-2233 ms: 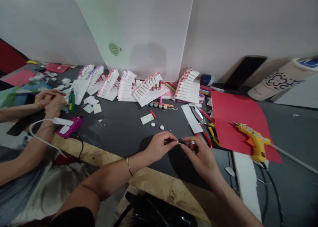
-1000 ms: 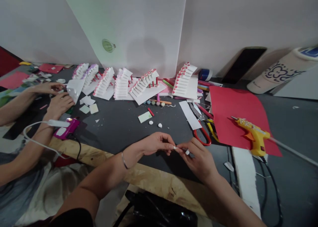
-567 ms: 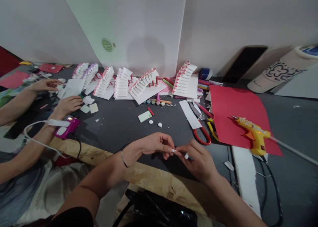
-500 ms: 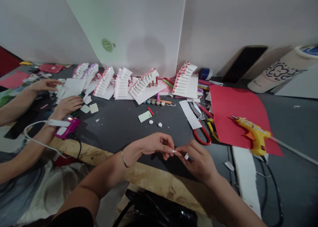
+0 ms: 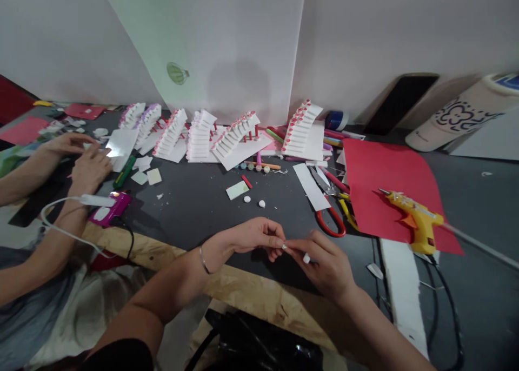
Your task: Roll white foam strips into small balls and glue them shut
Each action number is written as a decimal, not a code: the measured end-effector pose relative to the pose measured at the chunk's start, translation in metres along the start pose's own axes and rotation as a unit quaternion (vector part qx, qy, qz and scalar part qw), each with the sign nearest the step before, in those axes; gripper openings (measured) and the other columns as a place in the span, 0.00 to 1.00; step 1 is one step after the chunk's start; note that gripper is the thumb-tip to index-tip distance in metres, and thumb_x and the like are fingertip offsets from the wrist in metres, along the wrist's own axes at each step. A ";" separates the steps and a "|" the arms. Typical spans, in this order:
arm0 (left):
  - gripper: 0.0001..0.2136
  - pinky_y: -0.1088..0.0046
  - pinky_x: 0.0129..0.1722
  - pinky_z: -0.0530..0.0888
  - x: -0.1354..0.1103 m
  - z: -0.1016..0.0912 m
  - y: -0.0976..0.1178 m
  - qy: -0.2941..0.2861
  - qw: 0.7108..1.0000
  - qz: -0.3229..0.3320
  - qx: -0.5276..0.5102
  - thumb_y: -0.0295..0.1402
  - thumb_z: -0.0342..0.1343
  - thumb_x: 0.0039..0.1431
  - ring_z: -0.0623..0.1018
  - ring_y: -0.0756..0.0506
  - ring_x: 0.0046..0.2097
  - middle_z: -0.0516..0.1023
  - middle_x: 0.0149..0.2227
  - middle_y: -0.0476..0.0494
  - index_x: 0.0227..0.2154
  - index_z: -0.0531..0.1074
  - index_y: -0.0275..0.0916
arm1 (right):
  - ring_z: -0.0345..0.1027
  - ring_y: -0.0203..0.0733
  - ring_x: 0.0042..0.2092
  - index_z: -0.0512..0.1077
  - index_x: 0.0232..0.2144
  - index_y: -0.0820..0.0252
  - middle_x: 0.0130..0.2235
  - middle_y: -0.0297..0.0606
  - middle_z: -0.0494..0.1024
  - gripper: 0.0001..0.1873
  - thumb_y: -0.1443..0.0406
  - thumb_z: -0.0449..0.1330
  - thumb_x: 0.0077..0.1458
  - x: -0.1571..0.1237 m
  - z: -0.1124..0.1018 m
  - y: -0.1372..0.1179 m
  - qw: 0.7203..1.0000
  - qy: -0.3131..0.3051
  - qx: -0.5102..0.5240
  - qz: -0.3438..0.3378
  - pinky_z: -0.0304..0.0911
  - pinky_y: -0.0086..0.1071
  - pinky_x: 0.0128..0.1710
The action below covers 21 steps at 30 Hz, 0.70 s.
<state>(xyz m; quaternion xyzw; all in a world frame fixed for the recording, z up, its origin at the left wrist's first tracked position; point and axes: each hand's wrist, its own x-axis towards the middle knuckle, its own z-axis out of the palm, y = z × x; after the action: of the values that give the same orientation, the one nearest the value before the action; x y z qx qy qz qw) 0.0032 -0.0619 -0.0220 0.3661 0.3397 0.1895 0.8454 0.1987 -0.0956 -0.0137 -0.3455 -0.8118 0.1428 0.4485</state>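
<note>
My left hand and my right hand meet fingertip to fingertip just above the dark table, near its front edge. Both pinch one tiny white piece between thumb and forefinger. A second small white bit shows among my right fingers. My left wrist carries a thin bracelet. Two white pellets lie on the table a little beyond my hands.
White paper staircase models line the back. Red-handled scissors, a white strip, red paper and a yellow glue gun lie to the right. Another person's hands handle white paper at the left, by a magenta device.
My hands stayed joined on the tiny piece, having sunk slightly toward the table edge since the earliest frame. The other person's hands unclasped, reached to the white paper and keep shifting it.
</note>
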 end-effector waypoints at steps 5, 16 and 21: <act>0.21 0.78 0.26 0.73 0.005 0.010 -0.001 0.080 0.995 0.066 -0.016 0.43 0.72 0.37 0.75 0.54 0.23 0.76 0.23 0.50 0.26 0.72 0.32 | 0.66 0.33 0.25 0.73 0.33 0.58 0.25 0.33 0.71 0.03 0.67 0.59 0.59 -0.001 0.000 0.002 0.998 -0.008 -0.001 0.068 0.63 0.26 0.25; 0.20 0.75 0.30 0.74 0.009 0.013 -0.005 0.139 0.984 0.110 0.016 0.42 0.72 0.38 0.76 0.53 0.26 0.76 0.24 0.49 0.28 0.73 0.32 | 0.62 0.34 0.25 0.74 0.31 0.57 0.25 0.33 0.69 0.09 0.63 0.56 0.61 -0.004 0.002 0.008 0.988 -0.025 -0.002 0.151 0.60 0.27 0.23; 0.21 0.75 0.30 0.73 0.010 0.015 -0.004 0.153 0.981 0.115 0.022 0.43 0.71 0.39 0.75 0.53 0.25 0.76 0.25 0.49 0.28 0.72 0.32 | 0.61 0.34 0.24 0.74 0.33 0.57 0.27 0.34 0.70 0.08 0.61 0.56 0.61 -0.002 0.002 0.009 0.983 -0.021 0.010 0.180 0.60 0.28 0.24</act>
<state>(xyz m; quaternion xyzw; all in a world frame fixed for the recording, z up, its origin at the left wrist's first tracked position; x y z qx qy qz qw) 0.0211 -0.0661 -0.0217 0.3880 0.4250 0.3318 0.7475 0.2020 -0.0908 -0.0206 -0.4787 -0.7440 0.2365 0.4018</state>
